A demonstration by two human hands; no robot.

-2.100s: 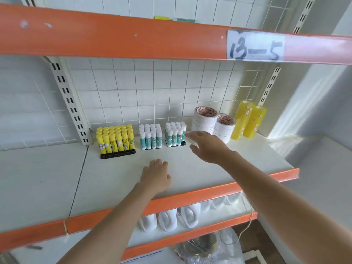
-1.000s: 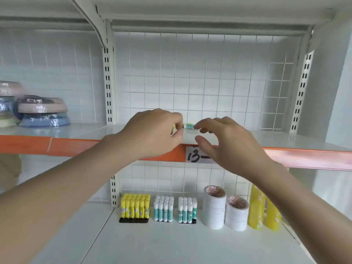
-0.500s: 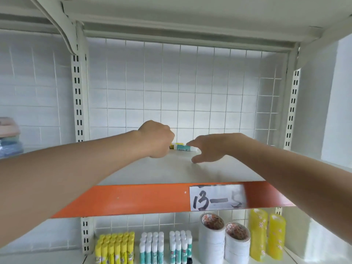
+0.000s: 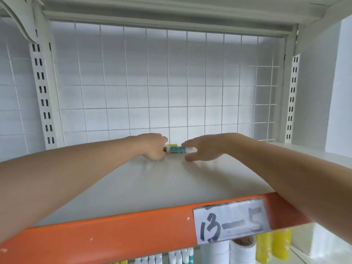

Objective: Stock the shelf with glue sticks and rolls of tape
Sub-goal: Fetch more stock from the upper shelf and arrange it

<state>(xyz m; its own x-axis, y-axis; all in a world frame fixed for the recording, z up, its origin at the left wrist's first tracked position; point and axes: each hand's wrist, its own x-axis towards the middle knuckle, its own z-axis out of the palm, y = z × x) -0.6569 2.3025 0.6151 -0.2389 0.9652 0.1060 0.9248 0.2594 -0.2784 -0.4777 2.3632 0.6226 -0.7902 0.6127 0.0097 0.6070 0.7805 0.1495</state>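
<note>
both hands reached deep onto the upper shelf [image 4: 152,187]. the left hand [image 4: 152,146] gripped the glue sticks [image 4: 178,149]; the right hand [image 4: 202,148], fingers spread, closed in. next, probably lift them clear.

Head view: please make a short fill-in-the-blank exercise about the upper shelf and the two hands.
1. The teal glue stick lies on its ____ on the upper shelf.
2. It lies ____ the left hand and the right hand.
3. The shelf's front edge is ____.
4. The paper label reads ____.

Missing words: side; between; orange; 13-5
</note>
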